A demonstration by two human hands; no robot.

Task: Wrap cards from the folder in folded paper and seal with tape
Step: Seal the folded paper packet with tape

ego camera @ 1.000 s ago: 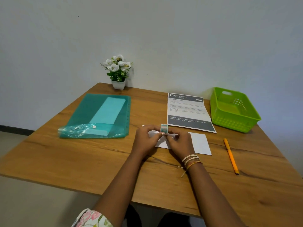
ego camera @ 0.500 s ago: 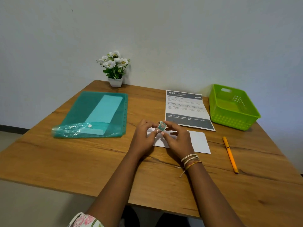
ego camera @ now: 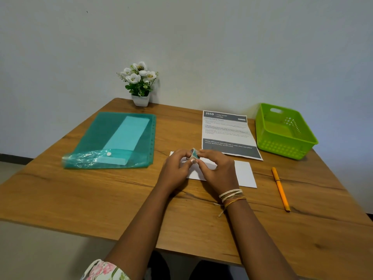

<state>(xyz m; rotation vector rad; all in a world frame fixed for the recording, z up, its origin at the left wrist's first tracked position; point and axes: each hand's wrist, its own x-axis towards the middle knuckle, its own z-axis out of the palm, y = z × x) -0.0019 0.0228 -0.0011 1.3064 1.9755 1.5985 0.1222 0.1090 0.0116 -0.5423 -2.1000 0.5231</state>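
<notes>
1. Table [ego camera: 84, 199]: wood-grain top, rectangular, dark knot lines running across it.
2. Tape roll [ego camera: 194, 154]: small teal ring, held just above the table's middle. Left hand [ego camera: 176, 170] and right hand [ego camera: 219, 170] both pinch it between curled fingertips; grip narrow, both thumbs close at the roll's lower edge.
3. Folded paper [ego camera: 245, 174]: flat white rectangle, matte, lying under the hands at mid-table; its right end shows past the right hand. Whether cards are inside cannot be told.
4. Folder [ego camera: 113, 138]: translucent teal plastic, punched strip along its right side, toward the left edge; flap crinkled and glossy, with a white snap button. A paler rectangular sheet shows through it.
5. Printed sheet [ego camera: 226, 132]: white paper with grey header and footer bands, near the far edge.
6. Basket [ego camera: 298, 150]: bright green perforated plastic, at the far right corner.
7. Pen [ego camera: 280, 188]: slim, orange, near the right edge.
8. Flower pot [ego camera: 140, 100]: small white square pot with white flowers, at the far edge.
9. Right wrist: thread bracelets.
</notes>
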